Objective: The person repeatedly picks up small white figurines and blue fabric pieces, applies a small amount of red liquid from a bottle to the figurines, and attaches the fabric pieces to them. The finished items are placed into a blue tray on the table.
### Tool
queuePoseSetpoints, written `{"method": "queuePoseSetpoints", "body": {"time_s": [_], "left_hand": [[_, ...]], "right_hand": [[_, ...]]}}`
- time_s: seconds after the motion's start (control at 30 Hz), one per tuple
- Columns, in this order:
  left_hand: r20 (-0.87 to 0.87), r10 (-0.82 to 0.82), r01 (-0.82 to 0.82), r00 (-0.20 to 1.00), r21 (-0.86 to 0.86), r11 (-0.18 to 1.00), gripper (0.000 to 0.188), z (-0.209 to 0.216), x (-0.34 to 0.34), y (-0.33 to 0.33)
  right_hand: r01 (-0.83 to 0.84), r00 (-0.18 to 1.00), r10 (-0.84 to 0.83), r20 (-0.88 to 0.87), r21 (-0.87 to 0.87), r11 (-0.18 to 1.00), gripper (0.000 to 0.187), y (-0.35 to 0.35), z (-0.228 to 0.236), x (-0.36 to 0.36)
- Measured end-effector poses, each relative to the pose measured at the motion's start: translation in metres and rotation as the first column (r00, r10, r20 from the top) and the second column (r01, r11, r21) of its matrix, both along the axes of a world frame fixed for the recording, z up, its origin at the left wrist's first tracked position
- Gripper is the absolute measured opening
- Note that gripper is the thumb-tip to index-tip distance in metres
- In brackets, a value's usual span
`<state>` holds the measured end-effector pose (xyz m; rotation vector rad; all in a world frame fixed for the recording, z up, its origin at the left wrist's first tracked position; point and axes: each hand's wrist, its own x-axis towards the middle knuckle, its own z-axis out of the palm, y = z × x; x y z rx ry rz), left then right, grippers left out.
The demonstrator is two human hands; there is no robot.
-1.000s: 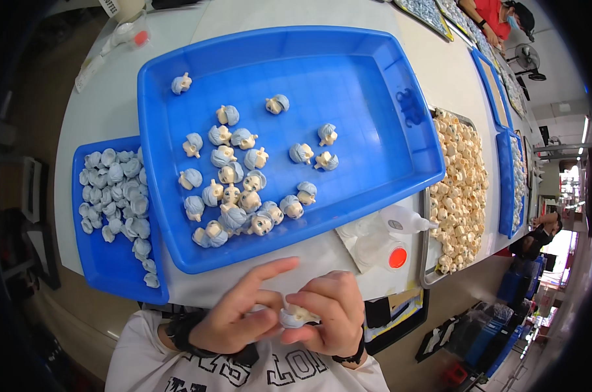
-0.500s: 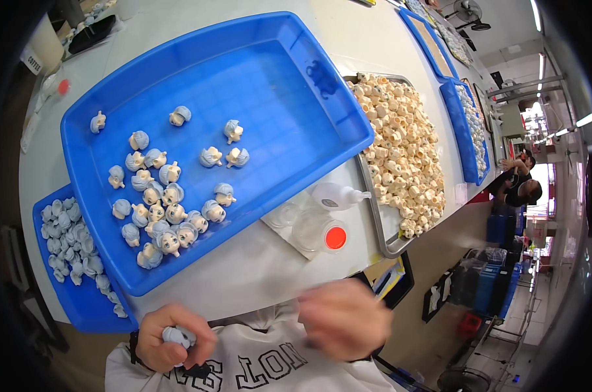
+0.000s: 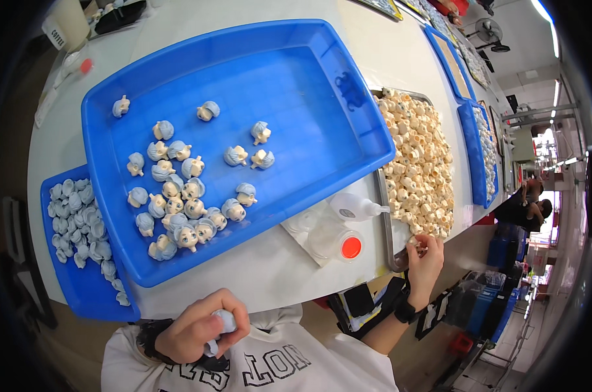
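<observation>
My left hand [image 3: 194, 333] is closed around a pale blue doll hair piece [image 3: 226, 319] in front of my shirt. On the right, my right hand [image 3: 426, 264] reaches to the near corner of a metal tray [image 3: 396, 251], its fingers pinched on a small cream doll face piece [image 3: 414, 242]. Many more cream face pieces [image 3: 417, 163] are heaped in that tray. A large blue tub [image 3: 256, 59] holds several doll heads [image 3: 194, 208] with blue hair joined to cream faces, mostly grouped at its left. Loose blue hair pieces [image 3: 73, 212] fill a smaller blue tray [image 3: 80, 287] at far left.
Between tub and metal tray stand a white squeeze bottle [image 3: 351, 207] and a clear jar with a red end [image 3: 350, 247]. More blue trays [image 3: 475, 153] line the far right of the table. Another person [image 3: 528, 206] is in the right background.
My right hand has moved from in front of my shirt to the metal tray and pinches a face piece there. My left hand has risen slightly rightward, still holding the hair piece.
</observation>
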<state>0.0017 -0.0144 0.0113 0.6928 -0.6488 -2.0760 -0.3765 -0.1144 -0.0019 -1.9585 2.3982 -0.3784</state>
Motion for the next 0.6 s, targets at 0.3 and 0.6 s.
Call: {"method": "queuePoseSetpoints", "body": {"time_s": [0.3, 0.6], "left_hand": [[0.143, 0.133, -0.122, 0.981, -0.087, 0.989, 0.036, -0.001, -0.007, -0.005], [0.243, 0.189, -0.148, 0.951, -0.179, 0.973, 0.021, -0.007, -0.007, -0.004]], "right_hand": [[0.011, 1.000, -0.010, 0.012, -0.044, 0.999, 0.011, 0.002, 0.000, 0.003], [-0.065, 0.543, 0.269, 0.796, -0.279, 0.958, 0.024, 0.042, 0.043, 0.067]]}}
